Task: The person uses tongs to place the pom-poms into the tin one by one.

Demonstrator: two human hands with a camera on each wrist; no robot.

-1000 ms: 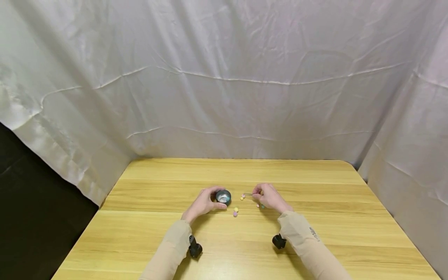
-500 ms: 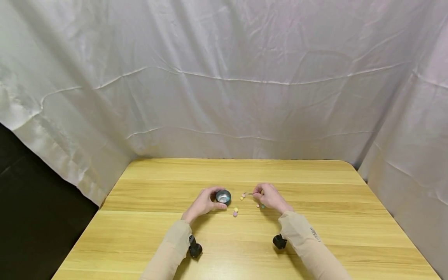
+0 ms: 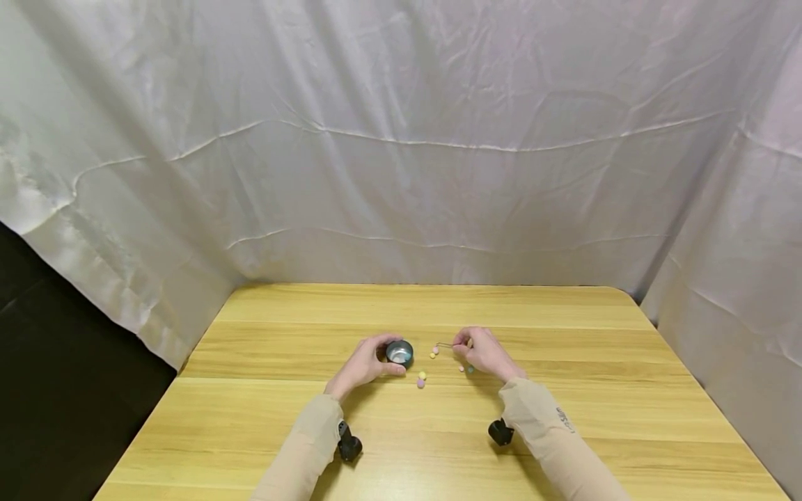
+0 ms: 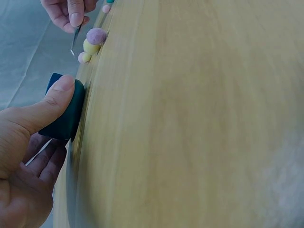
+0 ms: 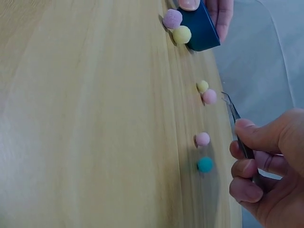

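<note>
My left hand (image 3: 365, 360) holds a small round bowl (image 3: 399, 354) by its side, thumb at the near side and fingers round the far side. The bowl is dark teal outside and shiny inside, with something teal in it. My right hand (image 3: 484, 352) pinches a pair of bent-tip tweezers (image 5: 242, 137) between thumb and fingers. The tips stand slightly apart with nothing between them, close to a pink pompom (image 5: 209, 96) that touches a small yellow pompom (image 5: 203, 86). Nearer my right hand lie another pink pompom (image 5: 203, 138) and a teal pompom (image 5: 204, 164).
A purple pompom (image 5: 172, 18) and a larger yellow pompom (image 5: 182, 34) lie together just right of the bowl. All of this is on a wooden table (image 3: 413, 445). A pale curtain (image 3: 401, 174) hangs behind its far edge.
The tweezers' tips have risen very slightly near the pink pompom. The left hand, the bowl and the pompoms stay in place.
</note>
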